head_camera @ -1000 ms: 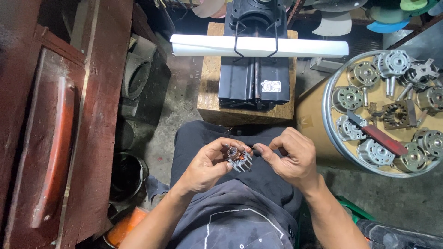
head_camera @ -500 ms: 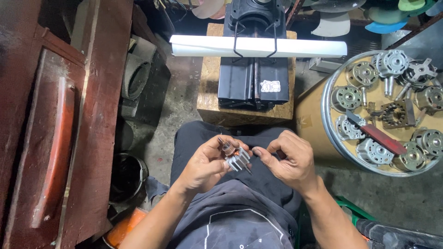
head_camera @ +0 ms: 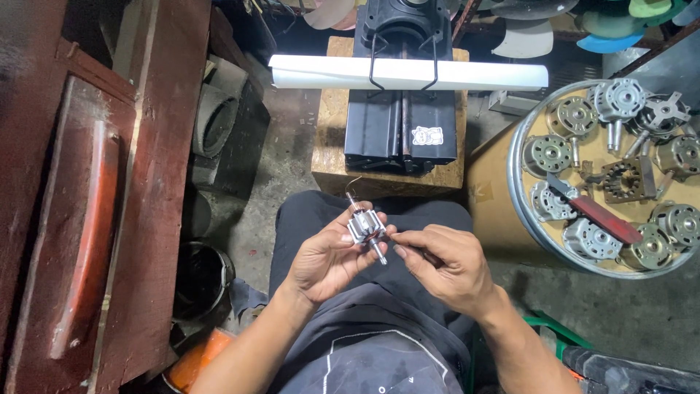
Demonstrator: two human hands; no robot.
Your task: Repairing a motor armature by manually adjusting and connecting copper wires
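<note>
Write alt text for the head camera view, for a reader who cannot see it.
Seen from above, a seated person's left hand holds a small motor rotor over the lap, while the right hand pinches at its shaft end. Ahead, a white tube lies across a black machine on a wooden block; a round tray of small motors sits right.

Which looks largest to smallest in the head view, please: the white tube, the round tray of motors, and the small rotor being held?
1. Round tray
2. White tube
3. Small rotor, though nearest the camera

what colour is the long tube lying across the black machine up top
White. The tube lies crosswise under the wire loops of the black machine, clearest in the head view.
</note>
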